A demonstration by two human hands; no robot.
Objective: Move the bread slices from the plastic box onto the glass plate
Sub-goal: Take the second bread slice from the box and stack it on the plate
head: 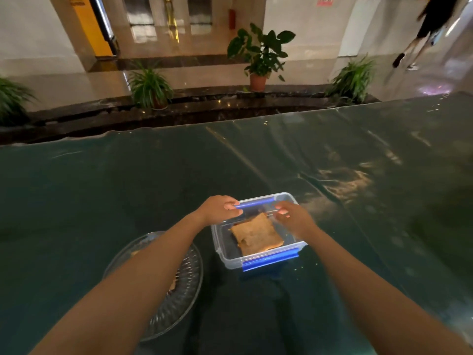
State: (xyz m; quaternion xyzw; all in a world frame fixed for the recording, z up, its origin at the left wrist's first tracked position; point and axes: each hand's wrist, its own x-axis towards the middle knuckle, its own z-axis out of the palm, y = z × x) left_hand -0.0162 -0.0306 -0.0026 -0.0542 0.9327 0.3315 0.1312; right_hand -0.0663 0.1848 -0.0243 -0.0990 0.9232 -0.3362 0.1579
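I see a clear rectangular plastic box with blue clips [258,234] sitting on the dark green glossy table [358,175]. My left hand [218,210] curls its fingers over the blue clip at the box's far rim, gripping it. My right hand [294,217] rests at the same far edge, fingers bent on the rim; how firmly it grips I cannot tell. Brown bread slices [257,234] lie flat inside the box. Left of the box, just beside it, lies a round patterned glass plate [179,290], partly hidden under my left forearm. No label on the box is readable.
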